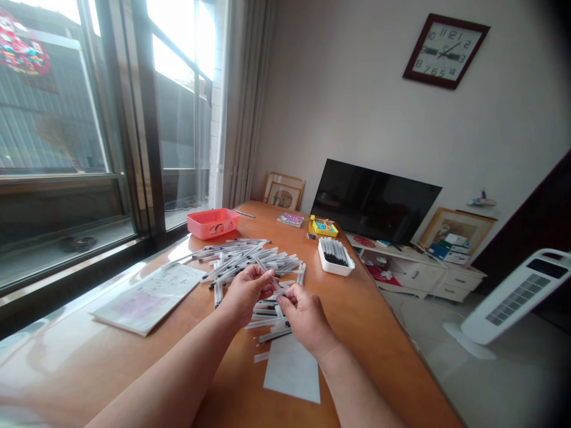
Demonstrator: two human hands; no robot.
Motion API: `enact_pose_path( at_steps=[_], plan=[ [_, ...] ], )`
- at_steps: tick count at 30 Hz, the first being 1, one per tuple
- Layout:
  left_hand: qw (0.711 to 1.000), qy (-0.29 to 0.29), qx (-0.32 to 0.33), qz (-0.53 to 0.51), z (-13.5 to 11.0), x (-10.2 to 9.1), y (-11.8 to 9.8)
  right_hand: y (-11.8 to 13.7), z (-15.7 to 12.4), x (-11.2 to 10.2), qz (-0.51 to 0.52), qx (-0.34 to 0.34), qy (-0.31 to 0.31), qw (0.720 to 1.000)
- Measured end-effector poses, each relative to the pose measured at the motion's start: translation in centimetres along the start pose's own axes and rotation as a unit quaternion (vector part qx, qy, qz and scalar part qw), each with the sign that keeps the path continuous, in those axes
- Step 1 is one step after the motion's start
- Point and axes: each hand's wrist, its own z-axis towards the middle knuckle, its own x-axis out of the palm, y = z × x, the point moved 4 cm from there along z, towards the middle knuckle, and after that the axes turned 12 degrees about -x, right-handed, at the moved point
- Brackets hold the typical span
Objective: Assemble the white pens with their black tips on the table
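Observation:
My left hand and my right hand meet above a wooden table, both with fingers pinched round one thin clear pen held between them. Just beyond the hands lies a big loose pile of pens with clear barrels and dark tips. More pens lie under my right hand. A white tray filled with pens stands to the right of the pile.
A pink plastic basin stands at the far left by the window. A printed sheet lies at left, a white paper near me. A yellow box and booklet sit far back. The television and a white fan stand off to the right.

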Motion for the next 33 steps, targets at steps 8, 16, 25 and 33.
enact_pose_path(
  at_steps=[8,16,25,33],
  plan=[
    [1.000,-0.017,0.007,-0.003,0.1,-0.1,0.1,0.0,0.0,0.1,0.018,-0.009,0.023,1.000],
    [0.998,-0.054,0.013,-0.003,0.1,-0.4,0.1,-0.2,0.0,-0.1,-0.067,0.001,-0.002,0.998],
    [0.999,-0.046,-0.007,-0.023,0.2,-0.5,0.0,0.2,0.0,-0.6,-0.010,-0.012,-0.008,1.000],
    [0.979,-0.170,0.075,-0.088,0.5,-4.1,-3.2,-1.7,0.2,-1.8,-0.034,0.020,-0.009,0.999]
  ],
)
